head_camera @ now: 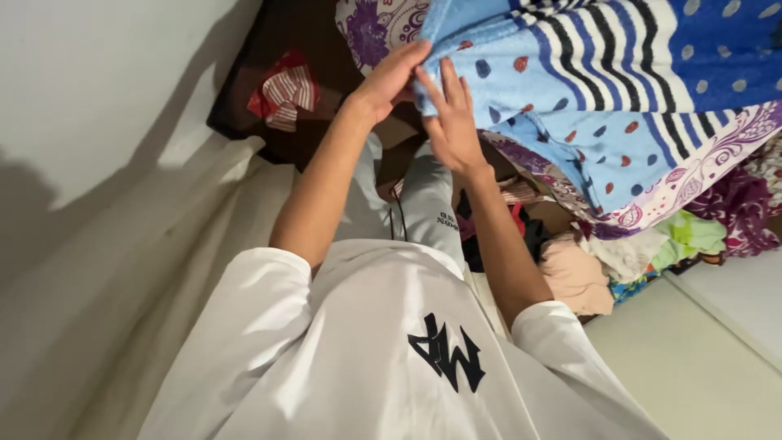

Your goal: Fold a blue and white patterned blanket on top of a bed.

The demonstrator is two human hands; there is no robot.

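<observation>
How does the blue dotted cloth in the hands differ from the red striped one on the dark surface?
The blue dotted cloth is large and spread wide; the red striped cloth is small and crumpled. The blue one is gripped at its corner by the left hand and right hand; the red one lies untouched. Both carry stripes.
</observation>
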